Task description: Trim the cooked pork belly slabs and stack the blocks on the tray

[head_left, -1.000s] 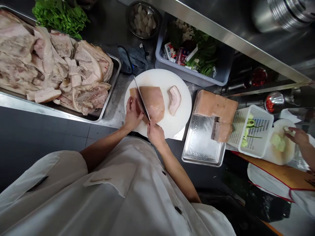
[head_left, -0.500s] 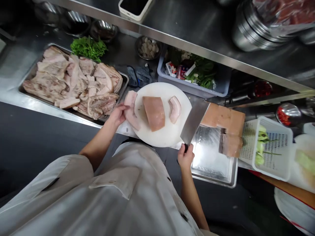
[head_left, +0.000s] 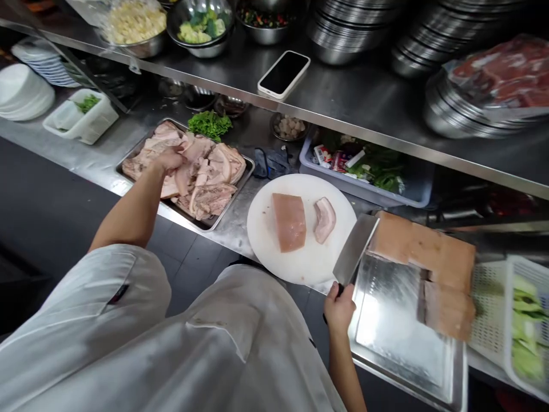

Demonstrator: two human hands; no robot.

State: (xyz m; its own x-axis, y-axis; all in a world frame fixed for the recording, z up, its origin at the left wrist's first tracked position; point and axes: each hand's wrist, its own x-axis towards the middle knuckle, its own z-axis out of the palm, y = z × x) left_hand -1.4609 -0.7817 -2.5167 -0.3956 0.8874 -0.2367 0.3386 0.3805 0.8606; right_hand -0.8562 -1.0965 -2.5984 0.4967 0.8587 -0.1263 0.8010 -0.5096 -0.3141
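Note:
My left hand is over the metal tray of pale cooked pork pieces. Its fingers are curled at the upper end of a pale pork strip; the fingertips are partly hidden. A black-handled cleaver is gripped in my right hand, its broad blade lying across the right rim of the round white cutting board. On that board sit a skin-up block of pork and, to its right, a small curved pork slice.
At right, a shallow metal tray bears several square pork blocks, beside a white basket of green vegetables. Behind the board stand a blue-grey bin and a dark cloth. A shelf with a phone overhangs the counter.
My left hand has carried the pork strip from the board's left edge to the tray on the left. My right hand still holds the cleaver at the board's right edge. The view has shifted.

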